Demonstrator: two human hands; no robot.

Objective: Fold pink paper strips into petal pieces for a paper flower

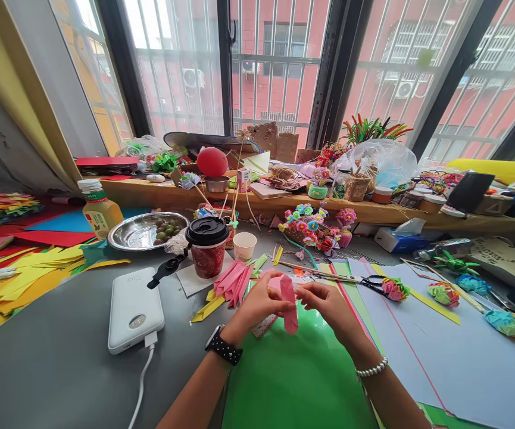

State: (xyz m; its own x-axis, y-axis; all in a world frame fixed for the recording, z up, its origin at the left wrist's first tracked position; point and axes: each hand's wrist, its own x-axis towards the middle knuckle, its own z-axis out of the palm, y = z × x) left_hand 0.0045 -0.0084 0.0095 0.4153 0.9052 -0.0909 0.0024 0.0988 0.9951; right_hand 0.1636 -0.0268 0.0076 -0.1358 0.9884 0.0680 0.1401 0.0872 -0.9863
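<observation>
Both bare forearms slant inward over the tabletop (pixel 52 375), bringing the hands close together, well short of its far edge. The left forearm (pixel 193 390) rises toward the right; the left wrist (pixel 236 331) is nearly straight. The left hand (pixel 257 304) shows its back, its thumb (pixel 283 307) stretched toward the other hand and its fingers bent above in a pinch. The right forearm (pixel 393 393) leans leftward, and the right wrist (pixel 364 350) runs on into the right hand (pixel 328 307), back uppermost. Its index finger and thumb reach across to the left, tips close together; whether they meet is unclear. The remaining fingers curl beneath.
</observation>
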